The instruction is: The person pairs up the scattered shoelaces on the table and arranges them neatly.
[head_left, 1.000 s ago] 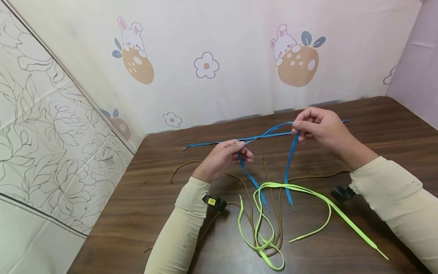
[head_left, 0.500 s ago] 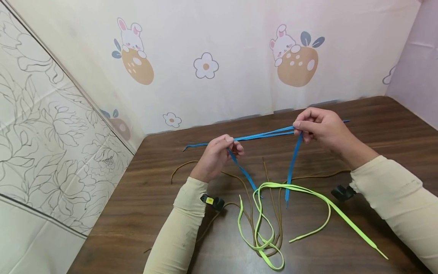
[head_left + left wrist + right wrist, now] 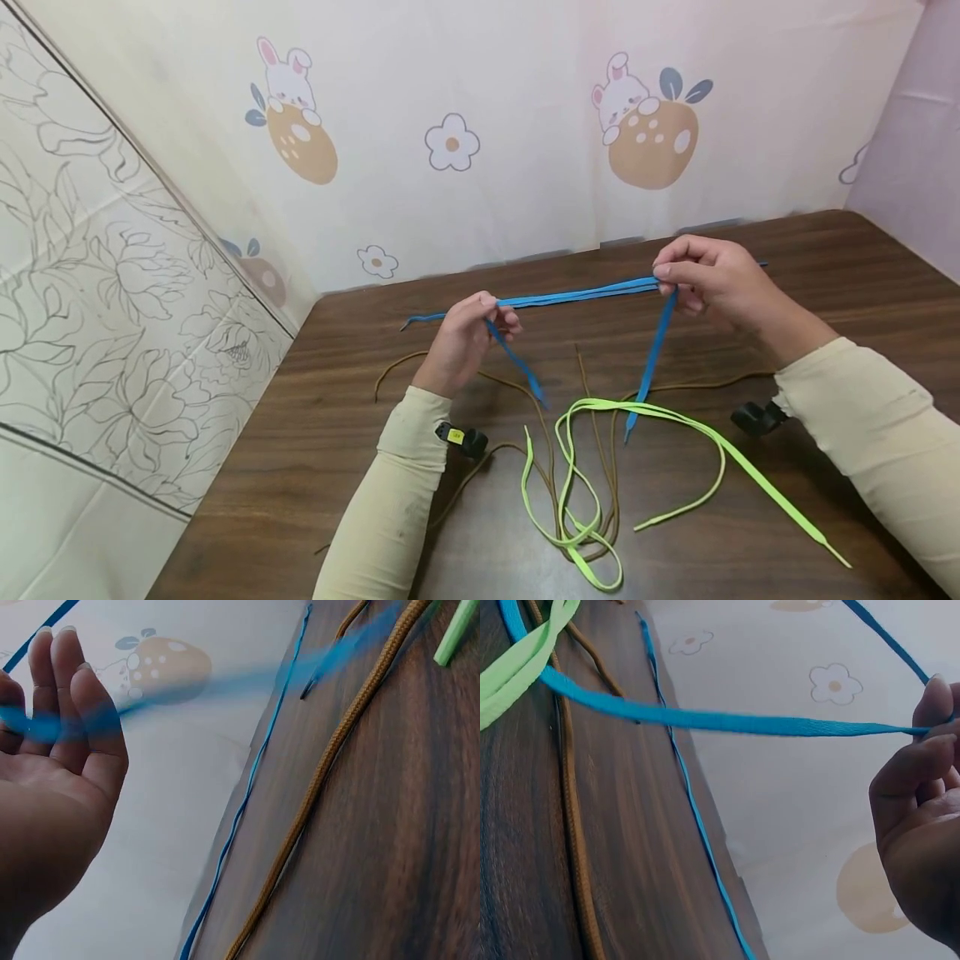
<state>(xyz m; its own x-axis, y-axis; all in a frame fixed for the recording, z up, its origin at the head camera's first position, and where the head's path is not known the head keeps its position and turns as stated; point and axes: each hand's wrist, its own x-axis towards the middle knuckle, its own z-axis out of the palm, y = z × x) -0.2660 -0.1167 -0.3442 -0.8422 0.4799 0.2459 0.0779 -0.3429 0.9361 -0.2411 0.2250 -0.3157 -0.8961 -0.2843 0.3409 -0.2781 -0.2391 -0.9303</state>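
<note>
A flat blue shoelace is stretched nearly straight between my two hands above the table. My left hand pinches it between thumb and fingers, and a short end dangles below. In the left wrist view that dangling end is blurred. My right hand pinches the lace farther right, with a longer end hanging down to the green lace in the head view. Behind the held lace, a second blue shoelace lies along the back of the table.
A yellow-green shoelace lies in loops at the front of the wooden table. Brown round laces spread under and around it. A patterned wall covering stands behind the table's back edge.
My left hand has moved left and the right hand slightly right. The slack blue shoelace between them has straightened, and the end hanging below the left hand is shorter.
</note>
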